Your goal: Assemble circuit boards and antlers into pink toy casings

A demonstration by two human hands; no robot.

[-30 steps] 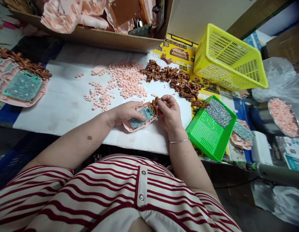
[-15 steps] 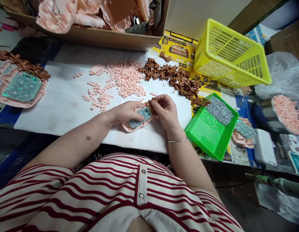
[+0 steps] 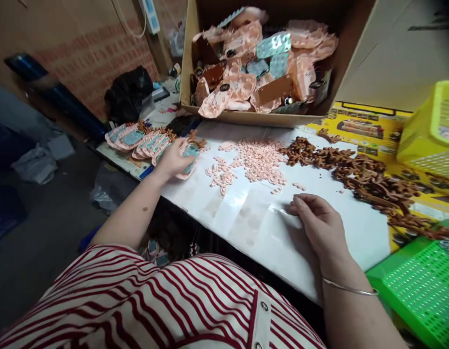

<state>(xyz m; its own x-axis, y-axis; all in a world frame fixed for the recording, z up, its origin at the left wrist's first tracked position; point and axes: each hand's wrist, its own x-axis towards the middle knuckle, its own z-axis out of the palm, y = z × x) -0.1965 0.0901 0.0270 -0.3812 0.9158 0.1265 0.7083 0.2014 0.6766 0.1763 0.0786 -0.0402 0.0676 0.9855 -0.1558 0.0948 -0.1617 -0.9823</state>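
Observation:
My left hand [image 3: 170,161] is at the left of the table, its thumb across a pink plastic shell with a green circuit board [image 3: 190,156] in it. A brown antler-shaped piece [image 3: 198,142] sticks out from the shell's far end. Beside that hand, similar pink shells with boards [image 3: 131,138] lie in a row, brown antler pieces at their far ends. My right hand [image 3: 320,225] rests low over the white table sheet, thumb and forefinger together and the other fingers curled. Nothing shows between its fingertips. Loose small pink parts [image 3: 258,160] are heaped between the two hands.
Brown antler pieces [image 3: 358,169] are piled at the right. A cardboard box [image 3: 268,118] of pink shells and boards stands at the back. A green perforated basket [image 3: 420,286] is front right, a yellow basket [image 3: 416,140] behind it. A black bag [image 3: 128,92] sits far left.
The view has swung left. My left hand has carried the shell leftward to the row of shells. My right hand has let go of the antler piece and stays over the sheet.

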